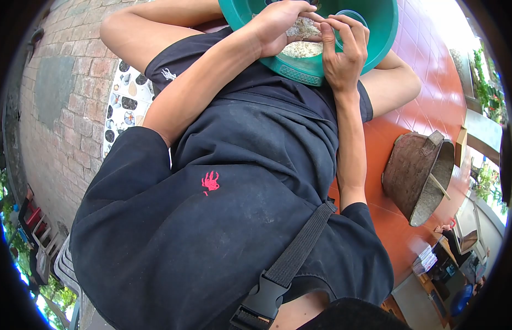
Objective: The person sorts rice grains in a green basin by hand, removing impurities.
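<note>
A green plastic basin (384,33) rests in the lap, between the bent legs. White grains that look like rice (301,50) lie in it. My left hand (277,28) is cupped over the basin, palm up, and holds more of these grains (304,27). From the other side my right hand (344,52) reaches over that palm, its fingers bent and its thumb close to the index finger. Whatever may be between those fingertips is too small to make out. Behind the right fingers shows the curved edge of a blue-rimmed round container (359,16).
On the red tiled floor (377,146) to the right, a worn brown tub (413,168) lies on its side with a stick in it. Brick paving (74,104) and a pebble-patterned strip (124,104) are at the left. Stacked chairs (63,267) stand at the lower left.
</note>
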The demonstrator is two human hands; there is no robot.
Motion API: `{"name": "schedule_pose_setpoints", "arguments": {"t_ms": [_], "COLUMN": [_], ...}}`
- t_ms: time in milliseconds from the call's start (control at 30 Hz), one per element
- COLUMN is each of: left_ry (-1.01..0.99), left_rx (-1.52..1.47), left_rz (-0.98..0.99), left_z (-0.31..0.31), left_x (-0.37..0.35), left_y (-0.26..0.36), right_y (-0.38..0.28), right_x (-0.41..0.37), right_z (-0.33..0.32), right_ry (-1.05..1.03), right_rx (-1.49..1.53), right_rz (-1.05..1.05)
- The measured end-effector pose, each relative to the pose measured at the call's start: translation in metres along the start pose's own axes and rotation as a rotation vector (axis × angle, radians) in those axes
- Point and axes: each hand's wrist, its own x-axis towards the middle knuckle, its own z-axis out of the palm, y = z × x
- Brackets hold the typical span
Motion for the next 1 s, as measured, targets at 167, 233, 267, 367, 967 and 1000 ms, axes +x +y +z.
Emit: {"name": "schedule_pose_setpoints", "arguments": {"t_ms": [167,233,267,367,967,1000], "left_ry": [0.069,0.059,0.056,0.043,-0.010,-0.001], "left_rx": [0.020,0.012,0.026,0.032,-0.008,-0.008], "left_rz": [-0.008,-0.009,-0.036,-0.082,-0.026,-0.040], "left_z": [0.011,0.013,0.013,0.015,-0.007,-0.007], "left_x": [-0.007,-0.008,-0.010,-0.011,0.005,0.005], "left_y": [0.006,0.008,0.010,0.015,-0.003,-0.002], "right_y": [-0.001,0.001,0.003,0.007,-0.007,-0.008], "right_x": [0.000,-0.001,-0.002,-0.004,0.001,0.001], "right_z": [-0.001,-0.001,-0.003,-0.006,-0.001,-0.001], "right_ry": [0.035,0.077,0.077,0.214,-0.051,-0.052], "right_rx": [0.013,0.010,0.010,-0.026,0.017,0.017], "right_rz": [0.005,0.058,0.057,0.237,-0.131,-0.131]}}
